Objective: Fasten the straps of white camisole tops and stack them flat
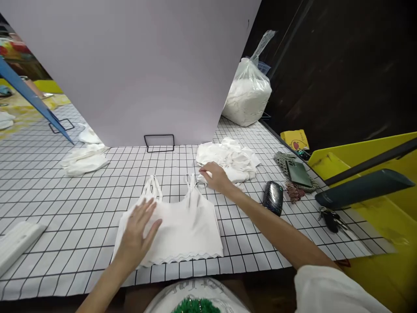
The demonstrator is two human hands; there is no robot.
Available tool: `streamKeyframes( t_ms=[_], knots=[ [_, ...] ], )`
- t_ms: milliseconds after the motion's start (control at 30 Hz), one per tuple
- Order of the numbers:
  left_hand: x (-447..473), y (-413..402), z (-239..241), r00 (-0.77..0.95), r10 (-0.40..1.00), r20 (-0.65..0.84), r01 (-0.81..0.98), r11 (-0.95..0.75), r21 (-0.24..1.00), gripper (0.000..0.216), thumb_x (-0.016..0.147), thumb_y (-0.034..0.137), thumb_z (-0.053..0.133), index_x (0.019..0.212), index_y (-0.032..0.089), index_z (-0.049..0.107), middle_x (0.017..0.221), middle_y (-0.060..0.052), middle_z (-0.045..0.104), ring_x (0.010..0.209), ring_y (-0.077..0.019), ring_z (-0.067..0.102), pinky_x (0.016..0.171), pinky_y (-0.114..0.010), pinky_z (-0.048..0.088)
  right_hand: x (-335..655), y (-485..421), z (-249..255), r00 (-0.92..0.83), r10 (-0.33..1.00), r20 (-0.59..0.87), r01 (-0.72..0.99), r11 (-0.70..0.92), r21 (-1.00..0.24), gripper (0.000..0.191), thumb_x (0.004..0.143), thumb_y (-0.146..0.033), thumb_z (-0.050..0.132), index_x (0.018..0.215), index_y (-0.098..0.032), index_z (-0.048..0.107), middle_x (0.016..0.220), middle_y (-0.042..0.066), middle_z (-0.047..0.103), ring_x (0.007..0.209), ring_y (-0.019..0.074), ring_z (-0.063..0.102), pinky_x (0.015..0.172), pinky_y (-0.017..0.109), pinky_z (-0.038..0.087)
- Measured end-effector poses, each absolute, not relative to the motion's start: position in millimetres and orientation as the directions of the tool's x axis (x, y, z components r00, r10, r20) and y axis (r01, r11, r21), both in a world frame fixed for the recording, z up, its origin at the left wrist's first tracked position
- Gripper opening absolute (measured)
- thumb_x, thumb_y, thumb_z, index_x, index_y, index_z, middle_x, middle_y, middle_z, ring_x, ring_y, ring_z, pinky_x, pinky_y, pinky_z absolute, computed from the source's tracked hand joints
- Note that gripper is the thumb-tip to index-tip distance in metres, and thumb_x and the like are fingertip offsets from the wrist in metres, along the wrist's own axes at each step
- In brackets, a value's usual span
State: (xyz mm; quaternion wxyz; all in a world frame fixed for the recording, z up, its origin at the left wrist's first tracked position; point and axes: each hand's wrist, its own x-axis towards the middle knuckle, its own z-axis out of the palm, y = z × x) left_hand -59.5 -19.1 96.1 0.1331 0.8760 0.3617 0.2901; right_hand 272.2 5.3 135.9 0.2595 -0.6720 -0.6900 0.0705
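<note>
A white camisole top (182,226) with thin straps and a wavy hem lies flat on the table in front of me. My left hand (138,230) rests on its left side, palm down with the fingers apart. Beyond the right strap (192,184), my right hand (215,176) is closed in a pinch. A thin dark loop (200,184) shows just below those fingertips; whether it belongs to a tool or the strap I cannot tell. Right behind this hand sits a crumpled pile of white garments (228,156).
A grey upright panel (146,74) stands at the back. More white cloth (84,161) lies left, near a white power strip (19,243). On the right are a black ribbed case (273,198), a phone (298,173), keys (334,221) and a filled plastic bag (249,93).
</note>
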Motion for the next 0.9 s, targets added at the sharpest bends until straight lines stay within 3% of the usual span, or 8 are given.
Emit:
streamKeyframes(
  t_ms=[100, 200, 300, 467, 600, 733, 800, 900],
  knots=[
    [-26, -33, 93, 0.735, 0.567, 0.372, 0.412, -0.809, 0.42, 0.059, 0.104, 0.031, 0.044, 0.159, 0.03, 0.023, 0.155, -0.008, 0.046, 0.148, -0.0261, 0.035, 0.119, -0.054, 0.037, 250, 43, 124, -0.017, 0.995, 0.101, 0.925, 0.053, -0.376, 0.018, 0.093, -0.018, 0.053, 0.1, -0.017, 0.07, 0.105, 0.012, 0.066, 0.108, 0.0287, 0.05, 0.102, 0.058, 0.037],
    [-5, -47, 82, 0.835, 0.447, 0.322, 0.352, -0.882, 0.313, 0.063, 0.104, 0.033, 0.043, 0.161, 0.021, 0.017, 0.159, -0.014, 0.038, 0.15, -0.0279, 0.029, 0.119, -0.052, 0.037, 240, 64, 108, -0.023, 0.997, 0.076, 0.928, 0.05, -0.37, 0.015, 0.09, -0.014, 0.056, 0.093, -0.018, 0.071, 0.101, 0.01, 0.067, 0.109, 0.0298, 0.048, 0.104, 0.067, 0.026],
    [2, -53, 70, 0.86, 0.411, 0.303, 0.362, -0.909, 0.205, 0.068, 0.104, 0.037, 0.043, 0.161, 0.016, 0.014, 0.162, -0.018, 0.031, 0.151, -0.0312, 0.027, 0.117, -0.052, 0.039, 249, 67, 101, -0.006, 0.996, 0.084, 0.926, 0.037, -0.377, 0.019, 0.093, -0.015, 0.053, 0.088, -0.018, 0.072, 0.098, 0.01, 0.069, 0.105, 0.0279, 0.049, 0.101, 0.063, 0.031],
    [5, -52, 64, 0.855, 0.404, 0.324, 0.369, -0.915, 0.164, 0.073, 0.103, 0.043, 0.045, 0.162, 0.019, 0.009, 0.164, -0.014, 0.027, 0.151, -0.0316, 0.026, 0.117, -0.052, 0.04, 305, 56, 117, 0.105, 0.968, 0.227, 0.938, -0.021, -0.346, 0.026, 0.096, -0.026, 0.054, 0.116, -0.019, 0.07, 0.113, 0.013, 0.067, 0.113, 0.03, 0.049, 0.104, 0.063, 0.031],
    [3, -47, 65, 0.842, 0.404, 0.359, 0.328, -0.91, 0.254, 0.068, 0.103, 0.036, 0.046, 0.162, 0.023, 0.014, 0.162, -0.011, 0.032, 0.15, -0.0296, 0.029, 0.116, -0.05, 0.042, 362, 53, 134, 0.254, 0.936, 0.243, 0.941, -0.18, -0.288, 0.017, 0.087, -0.018, 0.06, 0.096, -0.016, 0.074, 0.098, 0.015, 0.068, 0.113, 0.0365, 0.047, 0.109, 0.075, 0.012],
    [1, -25, 75, 0.747, 0.511, 0.427, 0.313, -0.835, 0.452, 0.053, 0.103, 0.032, 0.046, 0.155, 0.03, 0.033, 0.151, -0.007, 0.052, 0.143, -0.026, 0.043, 0.111, -0.052, 0.049, 388, 59, 146, 0.302, 0.916, 0.264, 0.92, -0.208, -0.333, 0.025, 0.095, -0.02, 0.046, 0.096, -0.018, 0.071, 0.099, 0.012, 0.07, 0.111, 0.0325, 0.05, 0.109, 0.07, 0.022],
    [7, -11, 87, 0.687, 0.601, 0.409, 0.33, -0.759, 0.561, 0.044, 0.103, 0.034, 0.048, 0.147, 0.031, 0.046, 0.145, -0.006, 0.058, 0.14, -0.0254, 0.048, 0.108, -0.051, 0.051, 384, 64, 146, 0.317, 0.913, 0.256, 0.902, -0.208, -0.378, 0.021, 0.094, -0.028, 0.053, 0.103, -0.019, 0.069, 0.107, 0.013, 0.069, 0.114, 0.0328, 0.051, 0.107, 0.069, 0.026],
    [23, 5, 111, 0.676, 0.64, 0.366, 0.29, -0.687, 0.667, 0.039, 0.102, 0.036, 0.049, 0.139, 0.028, 0.056, 0.142, -0.007, 0.061, 0.139, -0.0251, 0.05, 0.11, -0.05, 0.05, 367, 72, 140, 0.328, 0.921, 0.211, 0.866, -0.203, -0.457, 0.016, 0.084, -0.03, 0.069, 0.095, -0.018, 0.071, 0.094, 0.012, 0.071, 0.109, 0.0332, 0.055, 0.108, 0.068, 0.028]
  ],
)
